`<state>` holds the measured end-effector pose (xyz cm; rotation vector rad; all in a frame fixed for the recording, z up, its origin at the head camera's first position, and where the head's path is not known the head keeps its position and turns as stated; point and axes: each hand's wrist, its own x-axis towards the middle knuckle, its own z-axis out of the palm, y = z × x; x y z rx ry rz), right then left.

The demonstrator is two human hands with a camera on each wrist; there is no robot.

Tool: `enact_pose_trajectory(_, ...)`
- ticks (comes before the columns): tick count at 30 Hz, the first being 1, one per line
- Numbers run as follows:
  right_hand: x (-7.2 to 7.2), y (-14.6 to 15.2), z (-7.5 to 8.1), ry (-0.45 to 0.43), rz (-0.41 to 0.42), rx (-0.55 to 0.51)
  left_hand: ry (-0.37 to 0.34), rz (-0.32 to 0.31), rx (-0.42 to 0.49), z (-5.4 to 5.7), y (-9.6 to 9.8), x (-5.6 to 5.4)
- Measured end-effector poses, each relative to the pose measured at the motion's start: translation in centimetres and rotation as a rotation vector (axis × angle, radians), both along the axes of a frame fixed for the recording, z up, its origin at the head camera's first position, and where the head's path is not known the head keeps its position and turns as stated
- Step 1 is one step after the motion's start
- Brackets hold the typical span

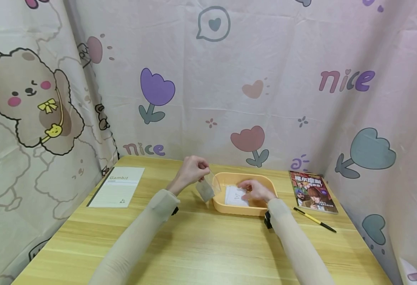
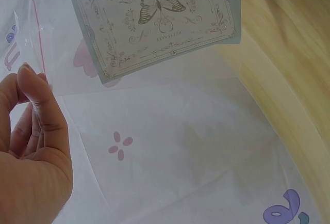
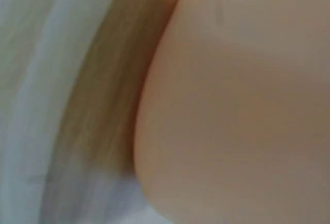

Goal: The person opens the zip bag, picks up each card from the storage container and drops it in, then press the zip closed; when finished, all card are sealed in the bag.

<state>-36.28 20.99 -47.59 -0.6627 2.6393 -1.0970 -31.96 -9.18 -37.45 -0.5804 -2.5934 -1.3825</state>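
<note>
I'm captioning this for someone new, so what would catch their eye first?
Probably the bear printed on the curtain at the left. Next comes the orange tray toward the back of the table, with the right hand over it. At the tray's left edge, the left hand pinches a clear bag holding a butterfly card.

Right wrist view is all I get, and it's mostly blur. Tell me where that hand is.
Observer: The head view shows the right hand at the orange tray, over white paper lying inside.
Operator: Now report the other hand.
Observer: The left hand pinches a clear bag by its edge, on the tray's left side.
Operator: Tell me what the bag holds.
Observer: A card printed with a butterfly, plain in the left wrist view.
</note>
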Motion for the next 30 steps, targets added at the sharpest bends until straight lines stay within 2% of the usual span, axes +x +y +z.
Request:
enact_pose_trajectory(16, -0.29, -0.33, -0.63, -0.015, -0.074, 0.02, 0.004, -0.008, 0.001, -0.01, -0.12, -0.01)
enact_pose_trajectory(30, -0.04, -0.2, -0.23, 0.005, -0.058, 0.044, 0.014, -0.007, 0.003, -0.04, -0.12, -0.06)
